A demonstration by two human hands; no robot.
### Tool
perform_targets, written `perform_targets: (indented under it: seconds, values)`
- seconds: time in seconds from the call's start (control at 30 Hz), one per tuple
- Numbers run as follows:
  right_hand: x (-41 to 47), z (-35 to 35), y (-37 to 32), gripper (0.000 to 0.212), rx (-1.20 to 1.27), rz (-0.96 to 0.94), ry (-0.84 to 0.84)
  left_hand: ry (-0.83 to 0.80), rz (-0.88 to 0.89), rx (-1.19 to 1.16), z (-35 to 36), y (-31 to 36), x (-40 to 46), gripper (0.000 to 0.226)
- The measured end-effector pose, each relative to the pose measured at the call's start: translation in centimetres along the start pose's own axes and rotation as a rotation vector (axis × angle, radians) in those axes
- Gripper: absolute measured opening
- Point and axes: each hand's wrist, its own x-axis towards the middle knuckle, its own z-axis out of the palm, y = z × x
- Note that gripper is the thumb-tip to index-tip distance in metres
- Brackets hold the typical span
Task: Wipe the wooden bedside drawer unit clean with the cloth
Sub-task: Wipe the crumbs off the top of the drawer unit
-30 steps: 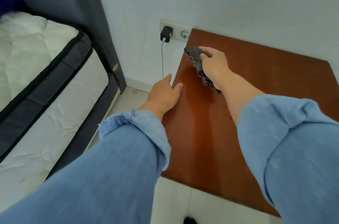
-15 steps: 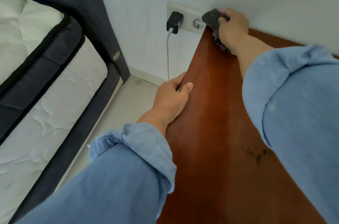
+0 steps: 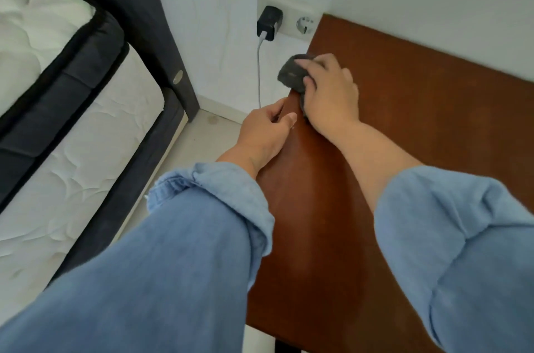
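Observation:
The wooden bedside drawer unit (image 3: 419,110) shows only its reddish-brown top, filling the right half of the view against the white wall. My right hand (image 3: 329,95) presses a bunched dark grey cloth (image 3: 293,73) onto the top's left edge, with part of the cloth hanging over the side. My left hand (image 3: 265,130) grips that same left edge just below, thumb on the top and fingers curled down the side. The drawer fronts are hidden from this angle.
A black charger (image 3: 269,23) sits in a white double wall socket (image 3: 303,23), its white cable (image 3: 259,72) hanging beside the unit's left side. A bed with a white mattress (image 3: 81,138) and dark frame stands at left, with pale floor (image 3: 202,136) between.
My right hand has drawn the cloth back from the far left corner by the socket, along the left edge, toward my left hand. The left hand stays gripping the edge.

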Motion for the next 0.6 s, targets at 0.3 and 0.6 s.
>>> perform_targets:
  seconds: [0.3, 0.6]
  values:
    - [-2.2, -0.9, -1.4, 0.039, -0.032, 0.043, -0.102, 0.043, 0.011, 0.002, -1.3, -0.2, -2.4, 0.042]
    - [-2.4, -1.2, -2.0, 0.04, -0.084, 0.075, -0.156, 0.151, -0.211, -0.027, -5.6, -11.1, -14.4, 0.031]
